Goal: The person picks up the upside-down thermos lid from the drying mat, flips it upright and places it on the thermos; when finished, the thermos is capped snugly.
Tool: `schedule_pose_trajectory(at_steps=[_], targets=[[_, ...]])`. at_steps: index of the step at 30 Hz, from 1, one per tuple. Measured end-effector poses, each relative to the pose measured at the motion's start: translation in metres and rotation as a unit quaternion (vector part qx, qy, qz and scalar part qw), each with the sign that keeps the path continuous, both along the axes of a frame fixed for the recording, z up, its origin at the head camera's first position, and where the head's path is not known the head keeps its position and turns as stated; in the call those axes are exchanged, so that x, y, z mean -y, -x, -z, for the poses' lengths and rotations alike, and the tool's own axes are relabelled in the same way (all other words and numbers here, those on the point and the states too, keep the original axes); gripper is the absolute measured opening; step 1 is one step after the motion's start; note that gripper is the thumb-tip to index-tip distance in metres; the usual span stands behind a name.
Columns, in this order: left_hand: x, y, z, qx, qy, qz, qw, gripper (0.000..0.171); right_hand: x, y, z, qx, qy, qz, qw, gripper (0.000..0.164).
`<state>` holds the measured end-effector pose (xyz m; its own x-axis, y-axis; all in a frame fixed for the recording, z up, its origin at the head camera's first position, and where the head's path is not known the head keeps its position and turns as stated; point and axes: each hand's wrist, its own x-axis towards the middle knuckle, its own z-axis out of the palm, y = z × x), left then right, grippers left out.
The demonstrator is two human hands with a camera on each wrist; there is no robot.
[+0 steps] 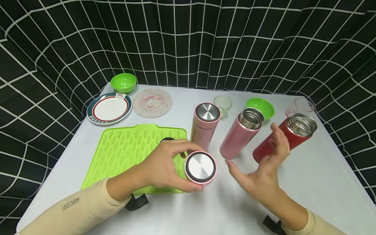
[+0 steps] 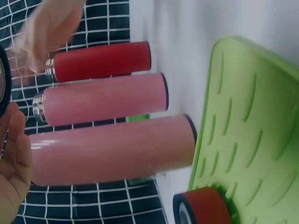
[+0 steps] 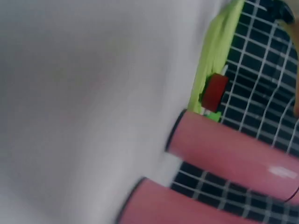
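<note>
Head view from above, facing forward and down, widest, spanning white table to black gridded cloth, left wrist view low, near, rolled sideways, right wrist view low, near, rolled oppositely, both facing and sharing capped pink flask and green drying mat.

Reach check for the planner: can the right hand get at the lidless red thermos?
Probably yes: the right hand looks empty and close to the lidless red thermos, with nothing visibly between them.
</note>
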<state>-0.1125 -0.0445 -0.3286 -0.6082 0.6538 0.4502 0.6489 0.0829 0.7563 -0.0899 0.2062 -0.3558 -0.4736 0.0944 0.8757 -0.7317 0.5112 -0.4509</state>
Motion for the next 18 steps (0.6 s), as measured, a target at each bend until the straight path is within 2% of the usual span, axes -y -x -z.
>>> schedule_pose_trajectory(at_steps=[1,2,4,5,6,7,8,10,11,14,18], targets=[[0.001,0.001,-0.001,0.004,0.000,-0.002,1.0000,0.063,-0.008,0.002,0.002,0.092,0.025,0.015,0.995,0.098],[0.002,0.001,-0.002,0.008,0.000,-0.004,1.0000,0.063,-0.016,0.004,0.003,0.192,0.040,0.021,0.980,0.105],[0.004,0.002,-0.004,0.013,-0.003,-0.006,0.9999,0.064,-0.030,0.013,0.008,0.361,0.056,0.014,0.931,0.112],[0.005,0.002,-0.005,0.013,-0.006,-0.006,0.9999,0.065,-0.034,0.019,0.011,0.423,0.065,0.003,0.904,0.109],[0.005,0.002,-0.006,0.010,-0.010,-0.006,0.9999,0.065,-0.037,0.026,0.013,0.467,0.060,-0.005,0.882,0.102],[0.005,0.003,-0.008,0.008,-0.014,-0.007,0.9998,0.065,-0.040,0.032,0.016,0.496,0.052,-0.010,0.867,0.095],[0.005,0.003,-0.009,0.004,-0.020,-0.007,0.9998,0.065,-0.042,0.036,0.018,0.513,0.038,-0.013,0.858,0.089],[0.005,0.004,-0.011,-0.006,-0.031,-0.012,0.9994,0.065,-0.045,0.040,0.022,0.526,0.007,-0.012,0.850,0.076],[0.005,0.004,-0.013,-0.010,-0.036,-0.015,0.9992,0.065,-0.046,0.039,0.023,0.524,-0.010,-0.011,0.851,0.071],[0.003,0.005,-0.018,-0.020,-0.049,-0.023,0.9983,0.065,-0.045,0.025,0.026,0.500,-0.062,-0.022,0.863,0.059],[-0.004,0.003,-0.029,-0.034,-0.061,-0.035,0.9970,0.066,-0.034,-0.002,0.030,0.446,-0.087,-0.117,0.883,0.062]])
